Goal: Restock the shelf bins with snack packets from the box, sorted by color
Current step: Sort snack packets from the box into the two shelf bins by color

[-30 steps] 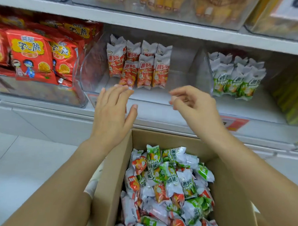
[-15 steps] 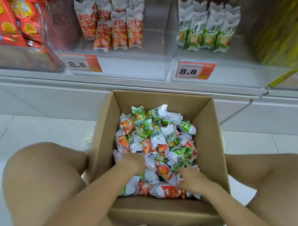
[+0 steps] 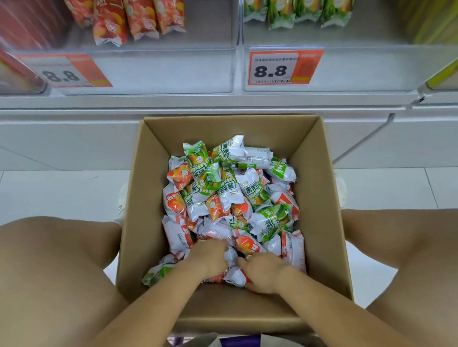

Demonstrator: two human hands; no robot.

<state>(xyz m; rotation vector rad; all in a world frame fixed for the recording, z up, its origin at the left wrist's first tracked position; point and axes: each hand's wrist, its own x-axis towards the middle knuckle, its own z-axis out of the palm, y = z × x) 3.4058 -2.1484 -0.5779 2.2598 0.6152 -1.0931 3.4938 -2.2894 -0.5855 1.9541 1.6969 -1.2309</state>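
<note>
In the head view, a heap of mixed green and orange snack packets (image 3: 229,197) is seen inside an open cardboard box (image 3: 323,203) set on the tiled floor (image 3: 51,191) between the person's bare knees. The near end of the heap lies directly under both hands, side by side.

Beyond the box, a white shelf (image 3: 173,106) carries clear bins: orange packets (image 3: 135,12) are stood in the left bin (image 3: 161,73), green packets (image 3: 295,11) in the right bin (image 3: 358,71). An "8.8" price tag (image 3: 282,66) is fixed to the right bin's front, a similar one to the left.

The left hand (image 3: 208,256) is pressed knuckles-up into the packets, fingers curled down among them. The right hand (image 3: 264,273) is likewise curled into the heap. Whether either grip has actually closed on a packet cannot be told, the fingertips being buried.
</note>
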